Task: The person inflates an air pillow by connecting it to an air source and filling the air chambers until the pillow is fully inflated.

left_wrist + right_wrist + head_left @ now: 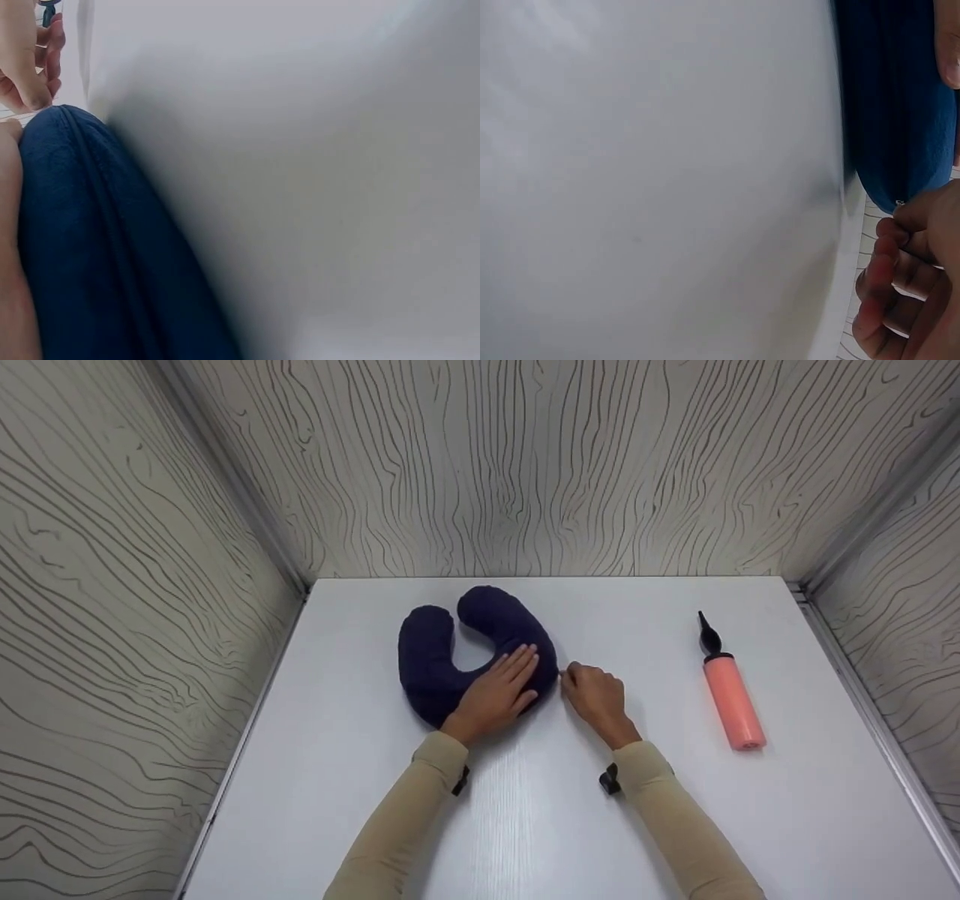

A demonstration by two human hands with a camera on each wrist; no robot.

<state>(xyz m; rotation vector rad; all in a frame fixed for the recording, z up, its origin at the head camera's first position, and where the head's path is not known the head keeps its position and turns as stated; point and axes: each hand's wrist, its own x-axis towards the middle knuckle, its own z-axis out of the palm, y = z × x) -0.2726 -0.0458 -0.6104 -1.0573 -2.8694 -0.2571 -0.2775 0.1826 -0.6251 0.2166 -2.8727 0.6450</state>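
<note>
A dark blue U-shaped neck pillow (426, 649) lies on the white table, its opening toward the back wall. My left hand (496, 694) rests flat on the pillow's right part, fingers extended. At the pillow's right edge, my right hand (598, 695) has its fingers curled, with thumb and forefinger pinching a small zipper pull (899, 202). Most of that pull is hidden by the fingertips. A seam or zipper line (105, 202) runs along the pillow's outer side in the left wrist view.
A salmon-pink hand pump (735, 701) with a black nozzle lies to the right on the white table (330, 780). Wood-grain patterned walls (480, 472) stand behind the table and at both sides.
</note>
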